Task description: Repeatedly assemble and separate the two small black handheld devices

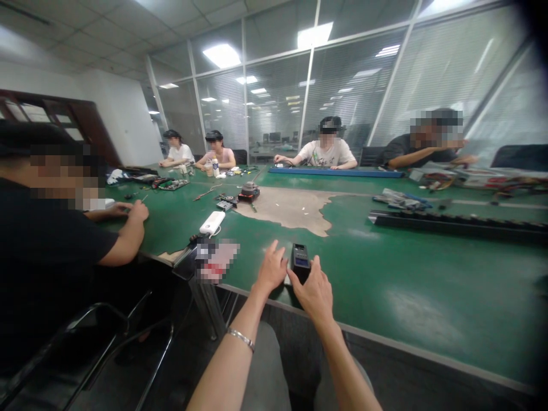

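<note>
A small black box-shaped device (301, 258) with a bluish panel, perhaps a display, stands on the green table near its front edge. My right hand (315, 291) is closed around its near end, thumb on the left side and fingers on the right. Just left of the device is my left hand (271, 268), its fingers apart and holding nothing. Whether the left fingertips touch the device I cannot tell. Something pale, partly hidden, shows between my hands at the device's base.
A white power bank (213, 223) with a cable lies ahead on the left, near a dark round-topped device (249, 192). A long black strip (462, 226) lies on the right. Co-workers sit around the table (385, 274), one close on my left beside a metal-framed chair (124, 337).
</note>
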`<state>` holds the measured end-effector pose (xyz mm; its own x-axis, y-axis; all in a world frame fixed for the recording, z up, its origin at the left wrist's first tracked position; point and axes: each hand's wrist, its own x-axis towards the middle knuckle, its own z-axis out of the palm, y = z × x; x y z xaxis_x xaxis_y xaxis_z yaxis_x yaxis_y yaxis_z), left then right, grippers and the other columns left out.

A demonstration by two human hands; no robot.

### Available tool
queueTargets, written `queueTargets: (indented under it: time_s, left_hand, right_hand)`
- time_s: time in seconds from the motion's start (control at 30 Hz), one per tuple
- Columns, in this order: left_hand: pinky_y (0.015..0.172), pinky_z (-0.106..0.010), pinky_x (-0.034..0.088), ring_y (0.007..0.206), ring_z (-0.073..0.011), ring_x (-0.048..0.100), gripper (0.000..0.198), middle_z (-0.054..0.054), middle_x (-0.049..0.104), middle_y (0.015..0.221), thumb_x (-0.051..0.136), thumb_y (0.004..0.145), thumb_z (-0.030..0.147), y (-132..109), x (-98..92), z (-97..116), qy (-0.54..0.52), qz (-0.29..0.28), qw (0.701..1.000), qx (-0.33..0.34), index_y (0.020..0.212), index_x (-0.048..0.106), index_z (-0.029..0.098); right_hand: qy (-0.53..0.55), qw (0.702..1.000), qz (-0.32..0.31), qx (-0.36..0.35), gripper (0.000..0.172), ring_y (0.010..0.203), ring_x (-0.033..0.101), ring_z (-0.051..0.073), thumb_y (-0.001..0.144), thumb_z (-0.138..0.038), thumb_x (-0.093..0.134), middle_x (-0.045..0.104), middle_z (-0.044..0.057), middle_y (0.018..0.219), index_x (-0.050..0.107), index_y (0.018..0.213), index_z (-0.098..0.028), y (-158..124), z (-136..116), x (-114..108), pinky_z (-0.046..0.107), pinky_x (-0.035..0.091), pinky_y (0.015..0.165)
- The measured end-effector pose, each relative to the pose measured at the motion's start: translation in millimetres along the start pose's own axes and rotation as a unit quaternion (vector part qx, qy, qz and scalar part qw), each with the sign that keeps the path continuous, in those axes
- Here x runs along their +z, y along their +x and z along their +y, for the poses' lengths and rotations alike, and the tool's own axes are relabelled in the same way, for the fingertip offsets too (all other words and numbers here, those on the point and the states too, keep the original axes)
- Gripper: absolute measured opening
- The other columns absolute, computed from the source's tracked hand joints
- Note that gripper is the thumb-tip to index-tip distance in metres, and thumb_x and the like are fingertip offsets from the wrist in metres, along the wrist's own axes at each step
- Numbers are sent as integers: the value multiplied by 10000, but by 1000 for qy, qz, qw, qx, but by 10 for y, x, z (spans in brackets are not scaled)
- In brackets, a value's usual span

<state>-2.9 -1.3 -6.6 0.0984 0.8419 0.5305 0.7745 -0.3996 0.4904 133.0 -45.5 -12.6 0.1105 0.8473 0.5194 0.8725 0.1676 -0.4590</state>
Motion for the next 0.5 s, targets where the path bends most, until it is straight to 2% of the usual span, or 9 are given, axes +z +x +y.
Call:
queueTargets:
  time_s: [0.17, 0.3, 0.5]
  left_hand:
    - [1102, -462, 336, 1329, -251, 391, 342, -160, 454, 1396, 440, 914, 261, -4, -6, 7, 3, 1, 1000, -3, 1202, 574, 133]
    - [1103, -459, 338, 1321, -244, 403, 350, -154, 482, 1375, 439, 913, 259, -8, -1, -11, -1, 6, 1000, -4, 1213, 567, 131]
    - [1114, -416, 335, 1311, -233, 417, 378, -169, 495, 1362, 445, 905, 245, -11, -10, -29, -5, 1, 1000, -8, 1237, 553, 101]
  right_hand:
    - [4, 1000, -7, 8, 877, 1148, 497, 310, 832, -617, 411, 496, 233, 1312, 186, 1443, -30, 6, 2, -33, 415, 404, 908]
    - [6, 1000, -19, 8, 788, 1154, 496, 307, 855, -579, 384, 551, 222, 1244, 266, 1418, -40, 8, 5, -60, 417, 395, 915]
    - [4, 1000, -23, 10, 777, 1158, 496, 316, 857, -583, 382, 551, 226, 1241, 289, 1408, -44, 1, -15, -77, 415, 392, 908]
